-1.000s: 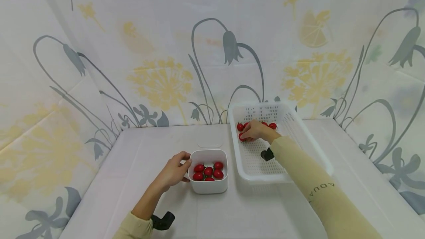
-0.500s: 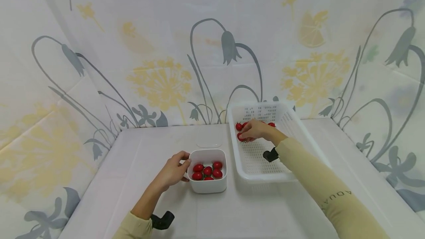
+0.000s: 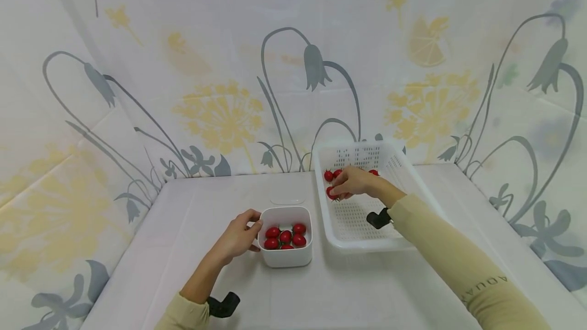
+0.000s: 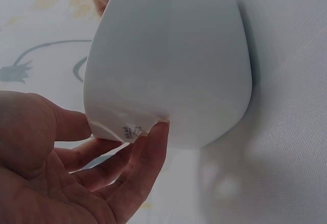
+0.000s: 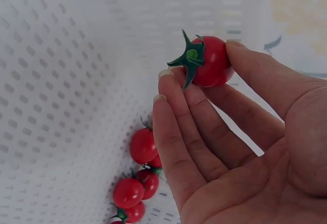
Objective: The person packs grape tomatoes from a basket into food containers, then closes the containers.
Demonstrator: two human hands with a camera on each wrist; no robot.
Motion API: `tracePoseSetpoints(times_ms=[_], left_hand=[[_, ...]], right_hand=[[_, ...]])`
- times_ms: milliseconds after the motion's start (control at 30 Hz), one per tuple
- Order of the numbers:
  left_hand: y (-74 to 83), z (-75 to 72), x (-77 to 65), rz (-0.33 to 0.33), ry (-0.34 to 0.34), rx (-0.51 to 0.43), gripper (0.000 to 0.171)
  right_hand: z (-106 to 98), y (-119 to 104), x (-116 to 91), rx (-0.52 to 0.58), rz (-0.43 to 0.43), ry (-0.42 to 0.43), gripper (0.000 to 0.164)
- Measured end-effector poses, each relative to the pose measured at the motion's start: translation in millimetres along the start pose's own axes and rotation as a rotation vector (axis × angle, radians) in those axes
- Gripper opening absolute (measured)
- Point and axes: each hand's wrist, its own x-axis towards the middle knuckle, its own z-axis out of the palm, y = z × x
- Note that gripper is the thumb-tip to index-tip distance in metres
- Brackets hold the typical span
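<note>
My right hand (image 3: 353, 181) pinches a red cherry tomato (image 5: 212, 63) between thumb and fingertips, its green calyx facing away from the palm. It is over the left side of a white perforated basket (image 3: 337, 241). Below the fingers, several more cherry tomatoes (image 5: 129, 192) lie in the basket. To the left, my left hand (image 3: 239, 233) holds the corner of a small white container (image 4: 168, 55), thumb at the rim and fingers against the outer wall. Several red cherry tomatoes (image 3: 285, 237) sit inside this container.
A flat clear piece, perhaps a lid (image 3: 287, 195), lies behind the container. The white tabletop (image 3: 293, 294) ends at a flower-printed cloth (image 3: 220, 65). Dark wrist-worn pieces sit at both sleeves.
My right hand has shifted slightly within the basket with the cherry tomato pinched, and its forearm has swung rightward. The left hand stays at the container. The head view has drifted slightly.
</note>
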Motion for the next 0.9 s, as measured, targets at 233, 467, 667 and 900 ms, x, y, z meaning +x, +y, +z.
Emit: tracePoseSetpoints(times_ms=[233,467,667,900], left_hand=[[-1.7,0.7,1.5,-0.003,0.003,0.004,0.027],[-1.6,2.5,2.4,-0.006,0.003,0.003,0.026],[0.3,2.2,1.3,-0.005,0.003,0.001,0.026],[1.8,1.4,0.8,-0.002,-0.002,0.0,0.026]], right_hand=[[1.1,-5.3,-9.0,0.001,-0.007,-0.008,0.02],[3.1,-9.9,-18.1,-0.009,-0.009,-0.017,0.021],[1.9,-12.8,-25.0,-0.011,-0.043,-0.04,0.021],[1.5,-20.9,-35.4,-0.014,-0.057,-0.062,0.02]])
